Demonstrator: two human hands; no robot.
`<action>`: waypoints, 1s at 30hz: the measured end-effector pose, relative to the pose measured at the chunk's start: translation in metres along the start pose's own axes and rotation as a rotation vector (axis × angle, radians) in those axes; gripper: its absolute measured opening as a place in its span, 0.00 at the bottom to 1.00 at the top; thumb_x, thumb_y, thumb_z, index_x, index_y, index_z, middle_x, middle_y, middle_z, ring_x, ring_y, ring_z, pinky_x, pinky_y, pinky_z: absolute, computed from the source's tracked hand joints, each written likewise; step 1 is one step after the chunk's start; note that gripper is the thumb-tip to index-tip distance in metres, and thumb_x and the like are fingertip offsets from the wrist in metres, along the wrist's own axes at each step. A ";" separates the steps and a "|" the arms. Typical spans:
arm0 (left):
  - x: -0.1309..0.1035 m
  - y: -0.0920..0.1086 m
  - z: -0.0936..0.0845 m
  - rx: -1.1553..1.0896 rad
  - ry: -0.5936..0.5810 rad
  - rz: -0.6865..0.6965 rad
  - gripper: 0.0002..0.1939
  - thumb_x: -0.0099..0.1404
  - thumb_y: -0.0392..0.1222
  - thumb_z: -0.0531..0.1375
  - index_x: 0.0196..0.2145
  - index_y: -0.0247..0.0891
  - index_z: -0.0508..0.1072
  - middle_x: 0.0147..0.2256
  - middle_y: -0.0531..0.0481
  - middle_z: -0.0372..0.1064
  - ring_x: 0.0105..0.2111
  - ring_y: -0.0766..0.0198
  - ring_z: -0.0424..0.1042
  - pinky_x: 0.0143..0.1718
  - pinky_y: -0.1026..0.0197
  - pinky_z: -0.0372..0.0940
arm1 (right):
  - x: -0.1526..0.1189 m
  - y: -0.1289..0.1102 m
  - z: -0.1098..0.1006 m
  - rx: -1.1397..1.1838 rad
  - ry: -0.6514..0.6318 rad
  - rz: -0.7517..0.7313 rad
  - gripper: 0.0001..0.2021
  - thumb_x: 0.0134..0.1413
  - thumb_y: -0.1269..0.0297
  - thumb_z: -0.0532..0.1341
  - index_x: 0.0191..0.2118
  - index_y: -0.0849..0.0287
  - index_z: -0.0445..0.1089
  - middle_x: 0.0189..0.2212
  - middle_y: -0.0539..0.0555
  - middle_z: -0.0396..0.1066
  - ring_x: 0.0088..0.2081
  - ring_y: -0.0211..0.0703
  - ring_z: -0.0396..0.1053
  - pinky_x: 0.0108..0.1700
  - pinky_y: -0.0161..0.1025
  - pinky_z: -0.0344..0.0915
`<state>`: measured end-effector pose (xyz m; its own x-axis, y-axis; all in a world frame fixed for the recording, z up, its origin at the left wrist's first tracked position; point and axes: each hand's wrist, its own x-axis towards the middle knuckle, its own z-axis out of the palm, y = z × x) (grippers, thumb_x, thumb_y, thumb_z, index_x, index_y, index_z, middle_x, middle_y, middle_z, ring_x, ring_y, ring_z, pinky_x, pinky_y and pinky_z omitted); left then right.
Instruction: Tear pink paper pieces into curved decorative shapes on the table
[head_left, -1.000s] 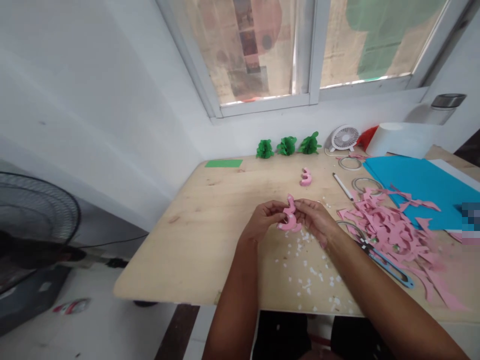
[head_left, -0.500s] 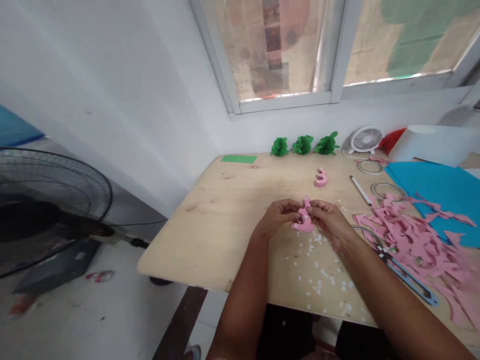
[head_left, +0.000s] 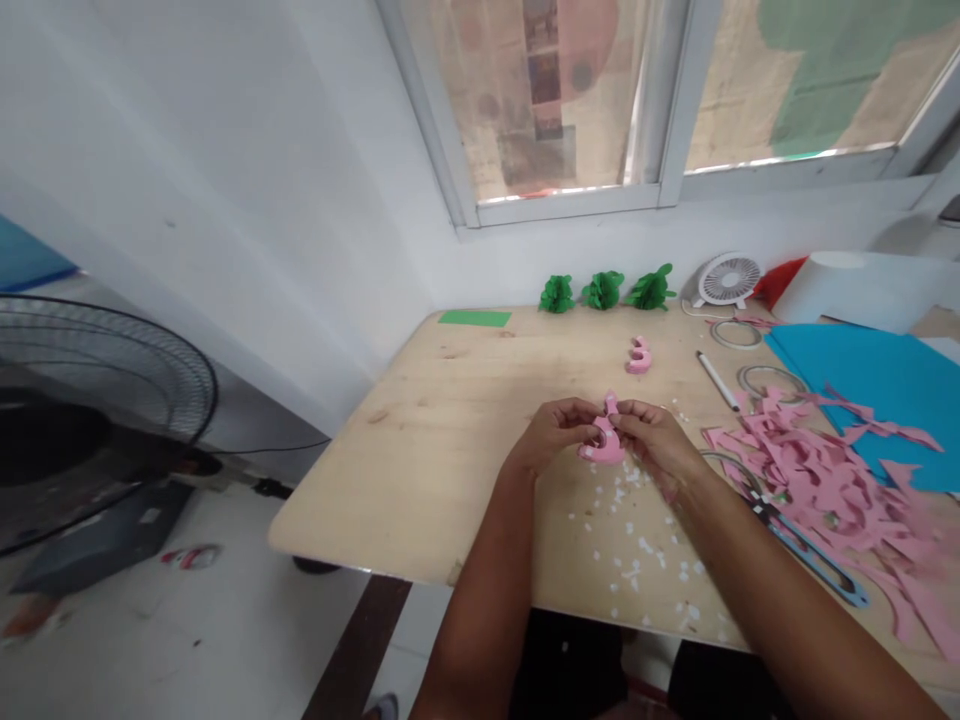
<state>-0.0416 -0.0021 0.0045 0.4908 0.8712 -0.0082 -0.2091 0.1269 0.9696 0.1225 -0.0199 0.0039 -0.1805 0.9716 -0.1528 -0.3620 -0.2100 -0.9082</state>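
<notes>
Between my two hands is a curved pink paper cutout [head_left: 606, 450] with small white squares on it, held just above the table. My left hand [head_left: 564, 428] is closed, its fingers pinching the cutout's left side. With its thumb and fingertips, my right hand [head_left: 651, 436] grips the narrow upper part. Small white paper bits [head_left: 643, 546] lie scattered on the wood below. Beyond my hands rests a stack of pink curved cutouts [head_left: 639, 356]. The fingertips partly hide the held piece.
Pink paper scraps [head_left: 832, 470] are heaped at right, beside a blue-handled cutter [head_left: 817, 555], a white pen [head_left: 718, 381], tape rings [head_left: 772, 383] and blue sheets [head_left: 892, 380]. Green paper shapes [head_left: 603, 290] and a small white fan [head_left: 728, 280] stand along the wall. A larger fan [head_left: 97, 420] is at left.
The view has shifted slightly. Both hands keep hold of the pink cutout in nearly the same place, with little visible finger movement.
</notes>
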 end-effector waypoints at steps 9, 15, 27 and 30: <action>-0.001 0.001 -0.002 -0.010 -0.021 0.006 0.19 0.47 0.37 0.66 0.40 0.33 0.71 0.27 0.48 0.72 0.28 0.65 0.71 0.31 0.63 0.64 | 0.001 0.001 -0.002 -0.020 0.028 -0.023 0.12 0.33 0.61 0.69 0.28 0.59 0.72 0.22 0.50 0.70 0.22 0.35 0.63 0.25 0.33 0.58; 0.000 0.000 -0.001 -0.026 -0.026 0.033 0.18 0.48 0.38 0.66 0.38 0.32 0.72 0.27 0.47 0.72 0.27 0.65 0.71 0.31 0.62 0.64 | 0.001 0.001 -0.001 0.012 0.030 -0.021 0.11 0.33 0.62 0.69 0.27 0.59 0.71 0.22 0.49 0.70 0.21 0.34 0.62 0.25 0.33 0.58; 0.001 0.000 -0.002 0.013 0.017 0.024 0.15 0.47 0.41 0.66 0.33 0.31 0.73 0.26 0.48 0.72 0.26 0.65 0.70 0.31 0.62 0.64 | 0.001 0.000 -0.001 0.017 0.023 -0.019 0.11 0.33 0.63 0.69 0.26 0.60 0.71 0.20 0.48 0.68 0.21 0.32 0.61 0.25 0.33 0.56; 0.001 0.001 -0.001 0.016 0.018 0.020 0.14 0.47 0.41 0.66 0.32 0.32 0.73 0.26 0.48 0.72 0.26 0.66 0.70 0.31 0.62 0.64 | 0.000 0.000 -0.001 0.016 0.014 -0.022 0.10 0.34 0.63 0.69 0.25 0.60 0.70 0.19 0.47 0.67 0.20 0.32 0.61 0.25 0.32 0.56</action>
<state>-0.0426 -0.0008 0.0047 0.4714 0.8819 0.0075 -0.2056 0.1016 0.9733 0.1238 -0.0199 0.0034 -0.1589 0.9776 -0.1382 -0.3807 -0.1898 -0.9050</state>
